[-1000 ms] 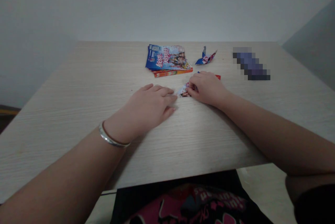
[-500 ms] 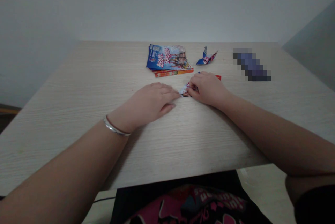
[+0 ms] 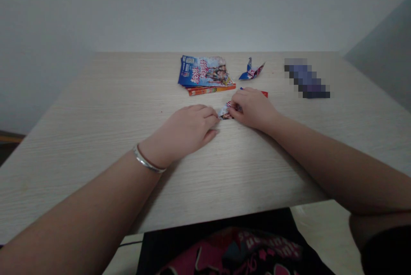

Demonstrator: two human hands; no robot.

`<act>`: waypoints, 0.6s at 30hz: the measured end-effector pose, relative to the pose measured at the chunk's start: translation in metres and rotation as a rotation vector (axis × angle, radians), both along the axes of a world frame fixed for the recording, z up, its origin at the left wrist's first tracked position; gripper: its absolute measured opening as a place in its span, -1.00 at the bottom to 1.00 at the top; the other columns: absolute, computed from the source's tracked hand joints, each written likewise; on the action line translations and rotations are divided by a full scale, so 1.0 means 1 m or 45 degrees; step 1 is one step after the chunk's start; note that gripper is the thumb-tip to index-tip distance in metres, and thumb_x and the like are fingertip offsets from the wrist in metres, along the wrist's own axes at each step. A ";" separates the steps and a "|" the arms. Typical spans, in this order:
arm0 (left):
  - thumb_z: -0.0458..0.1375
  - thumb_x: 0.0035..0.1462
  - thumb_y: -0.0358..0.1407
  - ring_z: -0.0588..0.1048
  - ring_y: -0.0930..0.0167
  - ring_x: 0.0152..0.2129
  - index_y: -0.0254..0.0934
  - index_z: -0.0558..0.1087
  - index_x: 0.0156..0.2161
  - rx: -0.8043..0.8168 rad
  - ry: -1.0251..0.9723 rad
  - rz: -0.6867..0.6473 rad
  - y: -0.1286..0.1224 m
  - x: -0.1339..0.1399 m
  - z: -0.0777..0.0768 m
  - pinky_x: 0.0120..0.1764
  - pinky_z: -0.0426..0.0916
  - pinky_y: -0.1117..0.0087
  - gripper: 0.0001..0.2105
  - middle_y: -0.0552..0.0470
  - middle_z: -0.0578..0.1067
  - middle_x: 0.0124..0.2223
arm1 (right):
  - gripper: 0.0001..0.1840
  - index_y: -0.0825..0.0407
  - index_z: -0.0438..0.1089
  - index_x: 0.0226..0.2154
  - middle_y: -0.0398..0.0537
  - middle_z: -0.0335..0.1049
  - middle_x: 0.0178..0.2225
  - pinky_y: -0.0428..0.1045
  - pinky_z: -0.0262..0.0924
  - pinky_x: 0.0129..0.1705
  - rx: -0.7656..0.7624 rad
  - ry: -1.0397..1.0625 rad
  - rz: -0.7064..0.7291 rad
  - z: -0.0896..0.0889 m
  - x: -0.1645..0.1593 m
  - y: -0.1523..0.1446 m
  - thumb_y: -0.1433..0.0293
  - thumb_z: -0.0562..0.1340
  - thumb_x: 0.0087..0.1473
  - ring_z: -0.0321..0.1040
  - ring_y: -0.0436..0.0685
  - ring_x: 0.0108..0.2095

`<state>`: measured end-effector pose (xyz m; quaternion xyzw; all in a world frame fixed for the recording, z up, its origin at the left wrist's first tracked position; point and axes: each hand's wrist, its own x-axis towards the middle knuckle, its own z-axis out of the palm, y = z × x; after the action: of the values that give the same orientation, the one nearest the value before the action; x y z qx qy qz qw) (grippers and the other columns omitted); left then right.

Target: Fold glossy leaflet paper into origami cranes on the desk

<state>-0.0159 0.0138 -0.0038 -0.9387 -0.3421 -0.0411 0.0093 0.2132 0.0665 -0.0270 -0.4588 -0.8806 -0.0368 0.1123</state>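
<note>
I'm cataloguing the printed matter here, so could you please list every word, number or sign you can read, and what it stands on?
No wording can be quoted with certainty.
Leaflet stack: large red-and-white characters, too blurred; small print, too small; a QR-like code at top left.
Folded blue paper figure: partial marks, too small.
Paper by the hands: print partly covered, unreadable.
Dark garment: upside-down lettering, too blurred.

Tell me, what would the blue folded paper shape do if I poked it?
The blue folded paper shape would probably slide easily across the table, because it looks like light, thin paper. Its raised points might bend, since they stick up into the air. It likely wouldn't roll, being pointy rather than round, but it could tip.
</note>
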 end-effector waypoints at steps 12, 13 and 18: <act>0.02 0.42 -0.11 0.47 0.17 0.08 -0.37 0.36 0.24 -0.009 -0.025 -0.048 0.000 0.001 -0.003 0.17 0.35 0.14 -0.55 -0.23 0.49 0.17 | -0.79 0.06 0.51 -0.16 0.13 0.53 -0.08 0.14 0.14 0.09 0.011 0.287 0.017 -0.008 0.014 0.007 0.31 0.25 0.19 0.35 0.28 -0.01; 0.01 0.42 -0.11 0.46 0.17 0.10 -0.37 0.33 0.28 0.011 -0.012 -0.043 -0.001 0.002 -0.002 0.18 0.34 0.14 -0.53 -0.23 0.48 0.19 | -0.78 0.07 0.51 -0.16 0.13 0.54 -0.08 0.14 0.14 0.09 0.008 0.285 -0.001 -0.008 0.016 0.007 0.32 0.26 0.18 0.35 0.29 -0.01; -0.04 0.45 -0.11 0.43 0.14 0.16 -0.38 0.34 0.31 0.029 0.025 -0.045 -0.002 0.002 -0.004 0.21 0.32 0.12 -0.51 -0.24 0.44 0.25 | -0.74 0.08 0.49 -0.15 0.13 0.54 -0.07 0.16 0.15 0.09 -0.004 0.274 -0.073 -0.007 0.023 0.008 0.28 0.31 0.14 0.36 0.31 -0.01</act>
<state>-0.0136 0.0119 -0.0080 -0.9448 -0.3249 -0.0361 0.0227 0.2363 0.0742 -0.0336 -0.4854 -0.8500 0.0110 0.2044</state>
